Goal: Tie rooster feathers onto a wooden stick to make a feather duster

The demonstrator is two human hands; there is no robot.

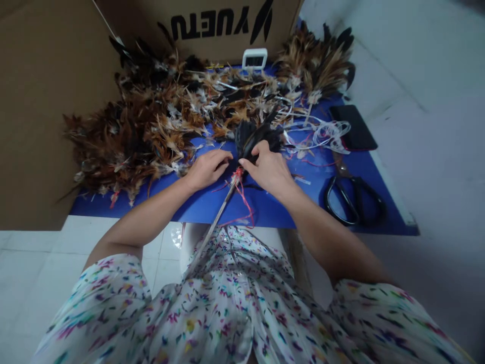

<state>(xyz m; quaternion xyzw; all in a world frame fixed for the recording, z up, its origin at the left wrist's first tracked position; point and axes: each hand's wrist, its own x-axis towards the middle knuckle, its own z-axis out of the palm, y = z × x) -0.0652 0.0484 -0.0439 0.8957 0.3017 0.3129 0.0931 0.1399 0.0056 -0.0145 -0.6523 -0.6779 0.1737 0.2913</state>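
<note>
A bundle of black feathers (246, 136) is tied with red string (237, 176) to the end of a thin stick (220, 215), forming a feather duster. The stick slants down over the table edge to my lap. My right hand (267, 169) lies on the right side of the bundle, thumb and fingers closed on the black feathers just above the tie. Just left of the bundle, my left hand (207, 168) has its thumb and fingertips drawn together in a pinch; what they hold, if anything, is too small to make out. A loose red string end trails below the tie.
Brown feather bunches (129, 126) cover the left and back of the blue table (273, 212). At the right lie white cord (329, 134), a black phone (354, 126) and black-handled scissors (343, 199). A cardboard box (212, 45) and a small white-framed device (254, 59) stand behind.
</note>
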